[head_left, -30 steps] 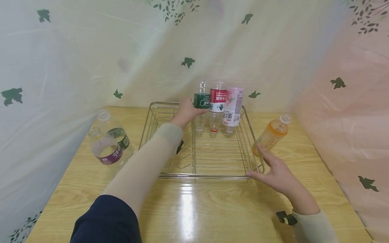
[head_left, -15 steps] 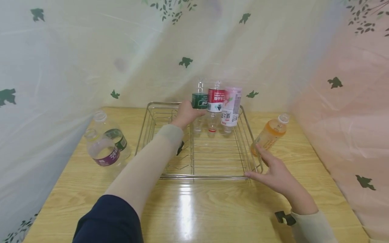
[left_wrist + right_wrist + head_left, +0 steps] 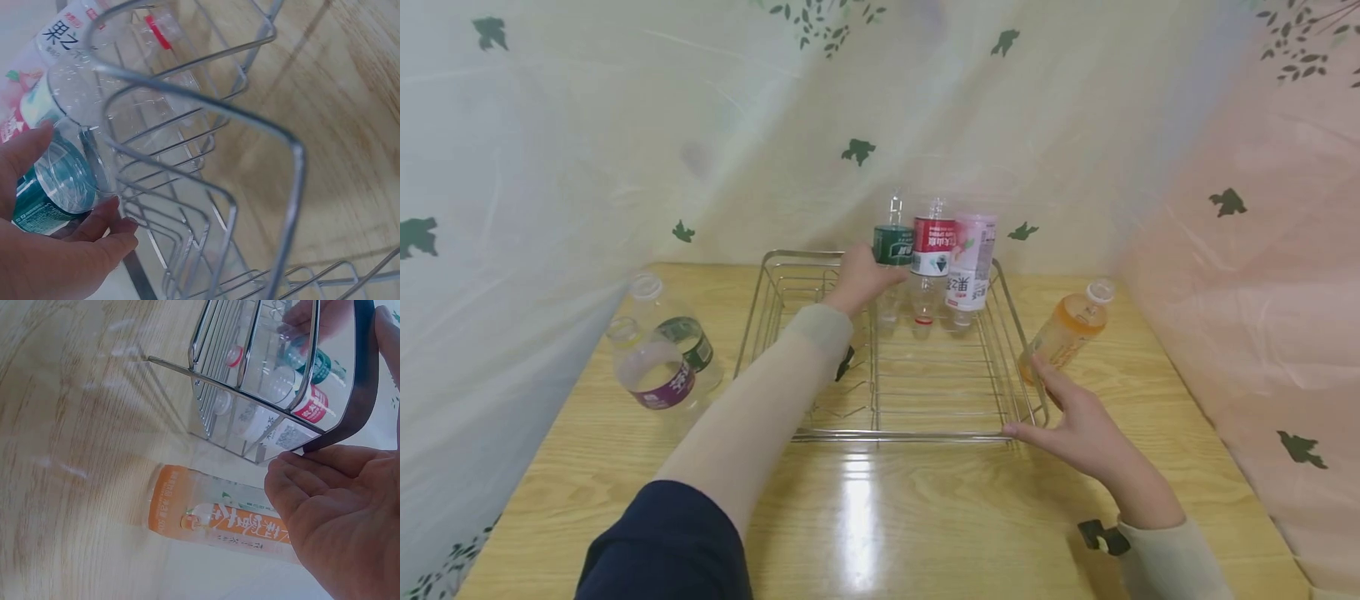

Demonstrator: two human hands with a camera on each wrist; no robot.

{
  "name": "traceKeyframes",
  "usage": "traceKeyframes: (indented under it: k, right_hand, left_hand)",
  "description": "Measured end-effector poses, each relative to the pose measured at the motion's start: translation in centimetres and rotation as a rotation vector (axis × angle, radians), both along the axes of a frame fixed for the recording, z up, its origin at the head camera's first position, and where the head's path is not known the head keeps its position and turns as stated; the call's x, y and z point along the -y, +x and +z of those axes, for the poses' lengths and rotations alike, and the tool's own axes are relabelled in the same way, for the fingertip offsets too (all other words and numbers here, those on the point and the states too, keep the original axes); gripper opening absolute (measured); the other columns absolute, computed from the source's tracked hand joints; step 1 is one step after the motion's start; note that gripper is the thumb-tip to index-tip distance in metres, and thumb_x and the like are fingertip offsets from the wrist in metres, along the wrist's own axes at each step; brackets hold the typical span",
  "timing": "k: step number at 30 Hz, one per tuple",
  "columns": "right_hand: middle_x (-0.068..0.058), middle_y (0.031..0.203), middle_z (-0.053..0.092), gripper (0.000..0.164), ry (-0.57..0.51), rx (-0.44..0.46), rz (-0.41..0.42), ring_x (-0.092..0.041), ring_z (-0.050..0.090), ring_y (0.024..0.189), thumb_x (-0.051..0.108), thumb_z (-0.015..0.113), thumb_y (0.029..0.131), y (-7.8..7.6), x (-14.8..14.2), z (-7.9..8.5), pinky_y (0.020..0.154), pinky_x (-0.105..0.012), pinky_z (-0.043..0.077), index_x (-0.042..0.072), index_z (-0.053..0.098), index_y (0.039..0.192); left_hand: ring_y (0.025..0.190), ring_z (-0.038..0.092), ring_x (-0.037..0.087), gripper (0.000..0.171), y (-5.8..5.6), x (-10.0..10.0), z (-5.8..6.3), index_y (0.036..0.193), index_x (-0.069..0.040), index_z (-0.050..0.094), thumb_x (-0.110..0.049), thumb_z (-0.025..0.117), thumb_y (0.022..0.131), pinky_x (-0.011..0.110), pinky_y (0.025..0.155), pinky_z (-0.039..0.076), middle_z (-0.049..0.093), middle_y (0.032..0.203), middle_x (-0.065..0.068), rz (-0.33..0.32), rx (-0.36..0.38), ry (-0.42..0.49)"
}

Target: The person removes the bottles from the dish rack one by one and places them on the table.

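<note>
My left hand (image 3: 859,279) grips a clear plastic bottle with a green label (image 3: 892,245), thumb on one side and fingers on the other. The bottle stands neck down at the back of a wire dish rack (image 3: 880,435). Beside it in the rack, also neck down, are a bottle with a red-and-white label (image 3: 933,247) and a pink-and-white bottle (image 3: 972,262). My right hand (image 3: 1078,425) holds the rack's front right corner, thumb at the front rim and fingers at the side. Just behind those fingers an orange-labelled bottle (image 3: 219,515) stands outside the rack.
On the table's left stand two clear bottles, one with a purple label (image 3: 666,390) and one with a green label (image 3: 688,343). The rack rests on a wooden table (image 3: 940,517). Patterned cloth (image 3: 760,125) hangs behind and along the sides.
The green-labelled bottle in my left hand has shifted slightly upward. My right hand keeps its place on the rack corner. The whole head view has moved a little.
</note>
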State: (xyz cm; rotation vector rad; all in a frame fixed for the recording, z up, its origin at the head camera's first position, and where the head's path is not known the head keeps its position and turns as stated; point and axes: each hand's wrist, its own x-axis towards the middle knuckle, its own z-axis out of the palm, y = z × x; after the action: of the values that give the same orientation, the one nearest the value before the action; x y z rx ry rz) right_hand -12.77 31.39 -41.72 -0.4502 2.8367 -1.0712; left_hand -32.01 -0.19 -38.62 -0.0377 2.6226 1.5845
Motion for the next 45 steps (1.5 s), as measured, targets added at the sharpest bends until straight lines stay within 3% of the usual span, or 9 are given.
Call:
traceKeyframes:
  k: [13, 22, 45]
  right_hand:
    - [-0.025, 0.163, 0.019, 0.114, 0.013, 0.003, 0.0, -0.056, 0.034, 0.137, 0.045, 0.086, 0.082, 0.1, 0.1, 0.3, 0.109, -0.063, 0.035, 0.002, 0.017, 0.162]
    - [-0.026, 0.163, 0.019, 0.114, 0.02, 0.016, -0.002, -0.057, 0.034, 0.136, 0.047, 0.085, 0.082, 0.2, 0.2, 0.4, 0.109, -0.064, 0.034, 0.001, 0.017, 0.162]
    - [-0.026, 0.163, 0.019, 0.113, 0.014, 0.02, 0.007, -0.056, 0.033, 0.137, 0.045, 0.085, 0.083, 0.1, 0.2, 0.7, 0.11, -0.064, 0.034, 0.0, 0.017, 0.161]
  left_hand:
    - [0.112, 0.059, 0.026, 0.063, 1.9, 0.0, 2.6, 0.134, -0.003, 0.051, -0.023, 0.085, 0.085, 0.041, 0.098, 0.052, 0.06, 0.125, 0.011, -0.042, -0.048, 0.049]
    - [0.112, 0.059, 0.025, 0.069, 3.4, 0.5, 3.6, 0.139, -0.003, 0.05, -0.025, 0.086, 0.084, 0.04, 0.097, 0.053, 0.06, 0.129, 0.011, -0.052, -0.098, 0.037]
    - [0.12, 0.056, 0.027, 0.074, 9.4, 0.9, 6.6, 0.142, -0.007, 0.049, -0.028, 0.087, 0.082, 0.043, 0.094, 0.053, 0.058, 0.136, 0.008, -0.179, -0.165, -0.032]
